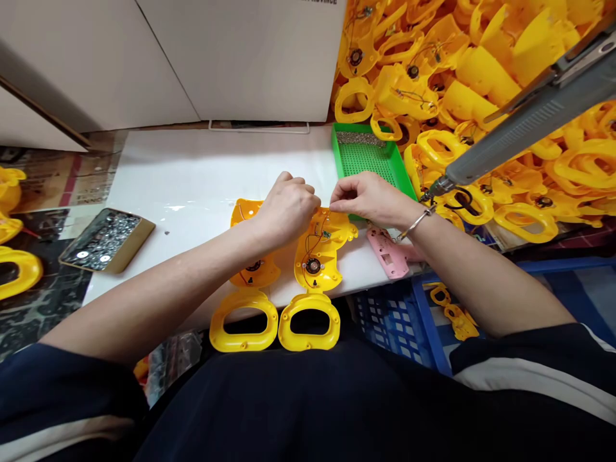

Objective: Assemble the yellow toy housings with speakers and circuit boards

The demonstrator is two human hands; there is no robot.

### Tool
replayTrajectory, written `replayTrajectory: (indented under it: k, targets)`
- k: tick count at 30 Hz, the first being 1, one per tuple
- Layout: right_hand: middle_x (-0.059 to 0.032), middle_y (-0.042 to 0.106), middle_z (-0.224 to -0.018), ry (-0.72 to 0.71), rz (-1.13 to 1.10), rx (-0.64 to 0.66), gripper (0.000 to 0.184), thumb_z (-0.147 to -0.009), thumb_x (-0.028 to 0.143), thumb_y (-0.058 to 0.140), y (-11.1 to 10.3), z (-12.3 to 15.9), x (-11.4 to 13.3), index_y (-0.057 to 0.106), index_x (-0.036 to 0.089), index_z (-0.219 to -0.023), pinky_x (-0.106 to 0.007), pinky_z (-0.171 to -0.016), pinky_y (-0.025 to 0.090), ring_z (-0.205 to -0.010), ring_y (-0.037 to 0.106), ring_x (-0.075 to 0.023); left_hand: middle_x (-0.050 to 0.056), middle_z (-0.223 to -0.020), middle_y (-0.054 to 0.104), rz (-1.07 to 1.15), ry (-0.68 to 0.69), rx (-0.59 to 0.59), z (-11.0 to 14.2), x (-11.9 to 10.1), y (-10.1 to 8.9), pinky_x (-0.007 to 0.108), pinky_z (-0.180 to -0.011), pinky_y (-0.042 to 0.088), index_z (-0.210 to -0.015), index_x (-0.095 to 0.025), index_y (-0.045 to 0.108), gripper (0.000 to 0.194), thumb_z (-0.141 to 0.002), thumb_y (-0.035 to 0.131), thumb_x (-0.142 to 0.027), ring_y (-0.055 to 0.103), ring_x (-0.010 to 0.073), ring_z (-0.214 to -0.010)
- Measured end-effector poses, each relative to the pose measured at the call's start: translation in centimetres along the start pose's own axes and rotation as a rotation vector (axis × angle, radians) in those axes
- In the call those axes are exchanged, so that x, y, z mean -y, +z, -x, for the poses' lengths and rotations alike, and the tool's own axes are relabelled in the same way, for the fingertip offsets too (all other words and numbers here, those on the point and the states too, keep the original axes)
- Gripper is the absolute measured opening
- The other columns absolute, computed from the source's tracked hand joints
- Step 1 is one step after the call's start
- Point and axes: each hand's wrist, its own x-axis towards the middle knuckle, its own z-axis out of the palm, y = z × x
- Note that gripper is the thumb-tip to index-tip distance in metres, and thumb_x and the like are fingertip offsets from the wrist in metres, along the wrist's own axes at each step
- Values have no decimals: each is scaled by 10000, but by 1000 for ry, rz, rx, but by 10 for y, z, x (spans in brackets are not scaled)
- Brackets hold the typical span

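Two yellow plastic housings with oval handles lie side by side at the front of the white table. The right housing (331,256) shows thin wires, a small circuit board and a round black speaker (312,265). My left hand (291,204) is closed in a fist above the two housings and covers much of the left housing (248,212). Over the upper end of the right housing, my right hand (359,196) is pinched, thumb against fingers. Whatever either hand holds is too small or hidden to make out.
A green tray (370,168) with small metal pieces stands behind my right hand. Yellow housings (495,83) pile up at the right, where a grey electric screwdriver (510,122) hangs. A tin of screws (108,237) sits left. A pink piece (389,251) lies near a blue crate (399,321).
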Motion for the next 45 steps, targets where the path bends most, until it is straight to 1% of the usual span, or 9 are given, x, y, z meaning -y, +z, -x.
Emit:
replayTrajectory:
  k: [8, 13, 17, 24, 27, 31, 35, 41, 45]
  targets:
    - [14, 630, -617, -12, -47, 66, 64, -687, 188, 727, -6, -6, -5, 681, 167, -647, -247, -564, 387, -595, 510, -93, 94, -705, 653, -11, 6, -5, 3, -8, -6, 412, -780, 367, -698, -168, 688, 294, -869, 455, -113, 544, 236, -771]
    - [-17, 698, -768, -46, -153, -81, 155, -755, 317, 720, -14, 11, 1, 731, 164, -773, -273, -663, 444, -717, 577, -123, 89, -734, 672, 57, -40, -116, 15, -6, -16, 416, -772, 382, -765, -184, 721, 320, -905, 434, -174, 556, 231, -778]
    - [-22, 686, -746, 13, -112, -54, 243, -830, 381, 657, -10, 30, 8, 757, 159, -827, -267, -601, 398, -658, 544, -110, 87, -776, 674, 240, -56, -173, 29, -2, -28, 387, -753, 423, -810, -164, 710, 271, -876, 453, -213, 569, 209, -763]
    - [-9, 635, -702, -62, -163, -55, 262, -843, 387, 635, -2, 51, 28, 713, 152, -757, -258, -634, 415, -678, 550, -113, 63, -921, 684, 939, -252, 40, 37, -6, -52, 297, -667, 471, -1002, -147, 644, 300, -885, 503, -385, 593, 175, -782]
    - [-10, 633, -707, -82, -155, -92, 269, -848, 384, 631, 0, 54, 33, 708, 148, -745, -260, -641, 416, -685, 550, -115, 72, -952, 684, 1052, -256, 98, 37, -8, -55, 301, -696, 485, -1025, -150, 651, 388, -931, 464, -476, 608, 188, -833]
    - [-23, 662, -773, -92, -234, -182, 232, -850, 367, 642, 4, 57, 37, 720, 148, -840, -269, -665, 444, -719, 570, -122, 61, -936, 656, 1096, -234, 118, 38, -12, -52, 295, -691, 493, -1228, -161, 566, 391, -937, 487, -410, 601, 175, -815]
    - [-54, 700, -968, -166, -247, -231, 228, -826, 342, 681, 11, 53, 41, 702, 171, -975, -312, -787, 508, -859, 620, -154, 38, -891, 638, 1066, -174, 129, 40, -13, -46, 270, -617, 471, -1274, -188, 513, 386, -934, 483, -368, 590, 158, -746]
    - [-49, 701, -978, -254, -114, -217, 185, -812, 298, 684, 23, 41, 40, 702, 184, -957, -345, -846, 496, -895, 617, -170, 124, -1287, 642, 1250, -186, 111, 38, -13, -43, 362, -931, 527, -1429, -203, 425, 519, -921, 472, -295, 611, 243, -1186]
    - [-48, 711, -947, -249, -129, -202, 150, -806, 278, 673, 29, 36, 41, 713, 172, -905, -319, -820, 479, -875, 620, -163, 129, -1415, 584, 1265, -252, 109, 37, -12, -42, 353, -956, 541, -1508, -195, 351, 638, -885, 474, -260, 594, 262, -1257]
